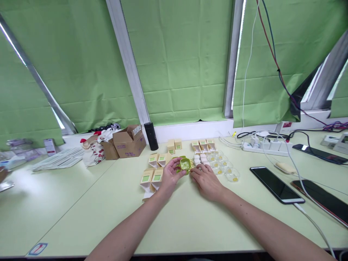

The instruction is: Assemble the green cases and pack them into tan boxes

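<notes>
My left hand (169, 176) grips a small green plastic case (185, 165) just above the pale table (81, 206); its fingers curl round the case's left side. My right hand (206, 179) rests palm down to the right, fingers bent over a cluster of small white pieces (199, 158); whether it pinches one is hidden. Small tan cartons with green labels (152, 175) lie left of my left hand. Clear plastic shells with yellow dots (224, 167) lie right of my right hand.
More tan cartons (203, 145) stand behind the hands. A black cylinder (151, 136) and brown cardboard boxes (129, 142) sit at the back left. Phones (276, 184) on cables and a white power strip (268, 146) lie to the right. Green blinds cover the windows.
</notes>
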A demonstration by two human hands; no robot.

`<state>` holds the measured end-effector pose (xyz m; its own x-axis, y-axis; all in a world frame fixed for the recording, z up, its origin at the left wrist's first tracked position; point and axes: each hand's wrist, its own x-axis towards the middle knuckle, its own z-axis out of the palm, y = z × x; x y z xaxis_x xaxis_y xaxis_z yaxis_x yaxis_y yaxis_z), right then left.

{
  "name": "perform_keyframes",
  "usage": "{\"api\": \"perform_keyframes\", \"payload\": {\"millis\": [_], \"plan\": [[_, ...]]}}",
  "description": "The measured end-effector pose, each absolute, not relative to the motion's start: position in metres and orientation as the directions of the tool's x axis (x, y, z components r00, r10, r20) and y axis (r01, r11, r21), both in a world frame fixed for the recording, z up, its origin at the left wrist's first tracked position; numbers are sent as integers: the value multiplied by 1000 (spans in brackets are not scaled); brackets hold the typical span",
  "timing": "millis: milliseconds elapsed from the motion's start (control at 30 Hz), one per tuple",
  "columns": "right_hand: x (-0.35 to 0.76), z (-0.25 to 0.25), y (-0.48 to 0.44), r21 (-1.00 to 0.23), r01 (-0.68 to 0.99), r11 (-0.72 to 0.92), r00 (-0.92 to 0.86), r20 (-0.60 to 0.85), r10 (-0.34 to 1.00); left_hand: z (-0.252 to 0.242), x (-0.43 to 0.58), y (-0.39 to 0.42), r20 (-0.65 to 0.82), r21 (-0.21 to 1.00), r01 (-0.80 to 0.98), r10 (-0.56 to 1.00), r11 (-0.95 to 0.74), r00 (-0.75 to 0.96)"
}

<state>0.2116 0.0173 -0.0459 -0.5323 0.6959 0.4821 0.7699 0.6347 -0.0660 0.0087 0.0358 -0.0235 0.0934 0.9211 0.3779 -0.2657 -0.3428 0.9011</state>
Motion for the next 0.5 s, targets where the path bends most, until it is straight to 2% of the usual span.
{"api": "perform_keyframes", "payload": {"millis": [167,333,500], "plan": [[216,-47,23,-151,706,692,-457,650,607,-22,8,34,375,905,-254,922,-341,98],[218,-47,23,-262,569,780,-326,799,506,-21,8,34,381,907,-231,920,-352,90],[213,-38,12,-479,363,799,-240,781,577,-19,8,33,400,907,-167,915,-386,57]]}}
